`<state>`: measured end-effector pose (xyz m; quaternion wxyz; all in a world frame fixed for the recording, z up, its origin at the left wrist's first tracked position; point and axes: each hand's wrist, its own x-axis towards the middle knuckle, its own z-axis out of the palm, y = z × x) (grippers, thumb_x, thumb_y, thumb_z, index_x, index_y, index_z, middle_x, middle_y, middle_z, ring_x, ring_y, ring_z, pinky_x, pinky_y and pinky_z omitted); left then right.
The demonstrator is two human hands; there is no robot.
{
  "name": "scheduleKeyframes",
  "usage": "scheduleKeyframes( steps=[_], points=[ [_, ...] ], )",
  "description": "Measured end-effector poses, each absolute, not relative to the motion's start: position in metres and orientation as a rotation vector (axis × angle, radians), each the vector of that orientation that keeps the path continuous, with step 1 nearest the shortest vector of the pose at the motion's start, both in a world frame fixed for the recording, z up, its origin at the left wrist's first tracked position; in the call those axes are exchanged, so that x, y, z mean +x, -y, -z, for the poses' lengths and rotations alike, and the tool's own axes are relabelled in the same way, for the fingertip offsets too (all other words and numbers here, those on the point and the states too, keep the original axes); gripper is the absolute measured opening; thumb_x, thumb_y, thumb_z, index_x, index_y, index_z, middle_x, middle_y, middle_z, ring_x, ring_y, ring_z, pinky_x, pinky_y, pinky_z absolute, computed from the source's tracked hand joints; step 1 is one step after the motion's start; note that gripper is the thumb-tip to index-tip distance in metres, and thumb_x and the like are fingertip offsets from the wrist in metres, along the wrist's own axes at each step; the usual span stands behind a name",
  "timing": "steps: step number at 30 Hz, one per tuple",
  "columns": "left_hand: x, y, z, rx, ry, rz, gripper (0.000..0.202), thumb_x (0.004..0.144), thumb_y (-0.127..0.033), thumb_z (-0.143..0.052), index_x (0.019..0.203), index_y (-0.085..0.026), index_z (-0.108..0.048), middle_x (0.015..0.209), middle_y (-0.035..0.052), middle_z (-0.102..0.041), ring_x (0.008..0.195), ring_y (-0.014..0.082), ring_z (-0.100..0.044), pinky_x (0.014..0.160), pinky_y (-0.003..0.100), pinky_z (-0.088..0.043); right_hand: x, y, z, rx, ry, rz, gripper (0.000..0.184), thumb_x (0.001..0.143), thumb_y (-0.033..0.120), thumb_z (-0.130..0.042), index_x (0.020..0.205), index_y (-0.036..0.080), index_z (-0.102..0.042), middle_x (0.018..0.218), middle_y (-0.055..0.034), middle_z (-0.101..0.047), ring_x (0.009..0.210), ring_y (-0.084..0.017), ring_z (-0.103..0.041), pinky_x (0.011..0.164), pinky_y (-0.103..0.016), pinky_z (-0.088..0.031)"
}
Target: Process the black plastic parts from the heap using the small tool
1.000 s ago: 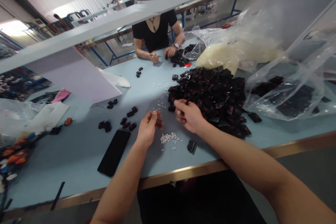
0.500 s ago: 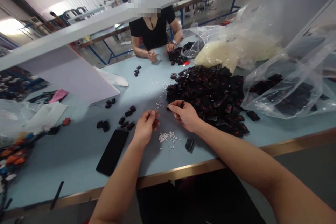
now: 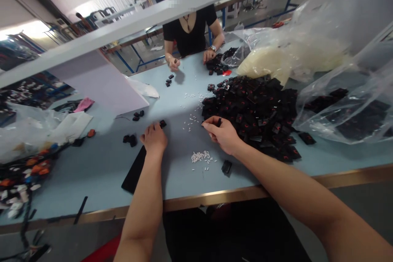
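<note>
My left hand (image 3: 154, 138) lies palm down over the top end of a black phone (image 3: 134, 168), its fingertips at a small black piece (image 3: 162, 123). I cannot tell whether it grips anything. My right hand (image 3: 222, 134) pinches a small black piece (image 3: 219, 121) at the near edge of a large heap of black parts with red marks (image 3: 251, 118). Between my hands lies a little pile of white pellets (image 3: 199, 156). A single black part (image 3: 226, 166) sits just below my right hand.
Across the blue-grey table (image 3: 184, 184), a co-worker's hands (image 3: 209, 55) work beside a smaller black heap (image 3: 217, 64). Clear bags of cream pellets (image 3: 276, 59) and black parts (image 3: 340, 108) stand at right. Plastic sheeting and colourful parts (image 3: 30, 172) lie at left.
My left hand has moved left and down onto the phone, covering the row of black pieces there. My right hand has barely moved. The whole view has shifted slightly.
</note>
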<state>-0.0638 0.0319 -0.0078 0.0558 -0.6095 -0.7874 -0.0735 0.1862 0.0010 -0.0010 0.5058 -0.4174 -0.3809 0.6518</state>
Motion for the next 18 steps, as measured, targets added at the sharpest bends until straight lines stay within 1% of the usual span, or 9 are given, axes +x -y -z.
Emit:
scheduleKeyframes(
  steps=[2,4,6,8,10,13,15,18],
  points=[
    [-0.065,-0.034,0.009,-1.877,2.393,0.101,0.036,0.09,-0.017,-0.041,0.116,-0.018,-0.066,0.118,0.0233,-0.068,0.117,0.04,-0.056,0.096,0.061,-0.033,0.187,-0.001,0.001,-1.043,1.017,-1.511,0.022,0.074,0.039,-0.069,0.079,0.02,-0.058,0.053,0.0068,-0.045,0.046,-0.009,-0.034,0.045,-0.025,-0.024],
    [-0.064,-0.034,0.008,-1.898,2.349,0.058,0.03,0.09,-0.019,-0.045,0.106,-0.018,-0.07,0.105,0.0221,-0.072,0.111,0.0393,-0.059,0.097,0.061,-0.031,0.189,-0.002,0.0,-1.076,1.182,-1.441,0.018,0.078,0.036,-0.066,0.08,0.019,-0.061,0.056,0.0049,-0.049,0.05,-0.01,-0.041,0.049,-0.025,-0.031],
    [-0.061,-0.033,0.006,-1.914,2.294,0.107,0.026,0.089,-0.021,-0.048,0.104,-0.018,-0.07,0.099,0.0215,-0.072,0.11,0.0394,-0.059,0.098,0.06,-0.03,0.191,-0.002,0.0,-1.09,1.422,-1.38,0.012,0.08,0.031,-0.064,0.079,0.019,-0.063,0.06,0.0028,-0.055,0.056,-0.012,-0.048,0.055,-0.026,-0.036],
    [-0.057,-0.031,0.004,-1.942,2.253,0.214,0.026,0.09,-0.024,-0.051,0.106,-0.017,-0.07,0.099,0.021,-0.072,0.11,0.0395,-0.058,0.098,0.059,-0.031,0.194,-0.004,0.001,-1.081,1.707,-1.308,0.006,0.08,0.024,-0.063,0.078,0.018,-0.065,0.067,0.0009,-0.061,0.062,-0.013,-0.053,0.061,-0.027,-0.04],
    [-0.05,-0.029,0.002,-2.027,2.214,0.396,0.028,0.09,-0.027,-0.053,0.111,-0.018,-0.068,0.103,0.0197,-0.071,0.109,0.038,-0.059,0.097,0.055,-0.034,0.196,-0.005,0.002,-1.054,1.992,-1.224,0.004,0.079,0.017,-0.064,0.078,0.019,-0.067,0.074,-0.0009,-0.066,0.069,-0.015,-0.057,0.066,-0.027,-0.041],
    [-0.036,-0.025,0.004,-2.259,2.165,0.806,0.031,0.086,-0.029,-0.06,0.115,-0.019,-0.067,0.108,0.0146,-0.07,0.103,0.0309,-0.062,0.094,0.043,-0.042,0.2,-0.007,0.002,-1.011,2.326,-1.123,0.009,0.079,0.011,-0.064,0.08,0.018,-0.069,0.082,-0.0037,-0.07,0.076,-0.017,-0.061,0.07,-0.026,-0.042],
    [-0.026,-0.023,0.008,-2.383,2.168,1.071,0.036,0.083,-0.031,-0.065,0.117,-0.02,-0.066,0.102,0.0096,-0.07,0.092,0.0252,-0.063,0.086,0.037,-0.046,0.202,-0.007,0.001,-1.01,2.488,-1.067,0.006,0.078,0.014,-0.069,0.082,0.018,-0.07,0.086,-0.0056,-0.07,0.077,-0.018,-0.061,0.068,-0.026,-0.041],
    [-0.015,-0.019,0.013,-2.506,2.221,1.444,0.038,0.08,-0.031,-0.069,0.117,-0.023,-0.067,0.092,0.0042,-0.069,0.076,0.018,-0.061,0.073,0.03,-0.047,0.202,-0.005,0.0,-1.081,2.658,-0.981,0.015,0.074,0.023,-0.077,0.086,0.019,-0.07,0.091,-0.0074,-0.069,0.075,-0.019,-0.061,0.06,-0.026,-0.036]
  ],
)
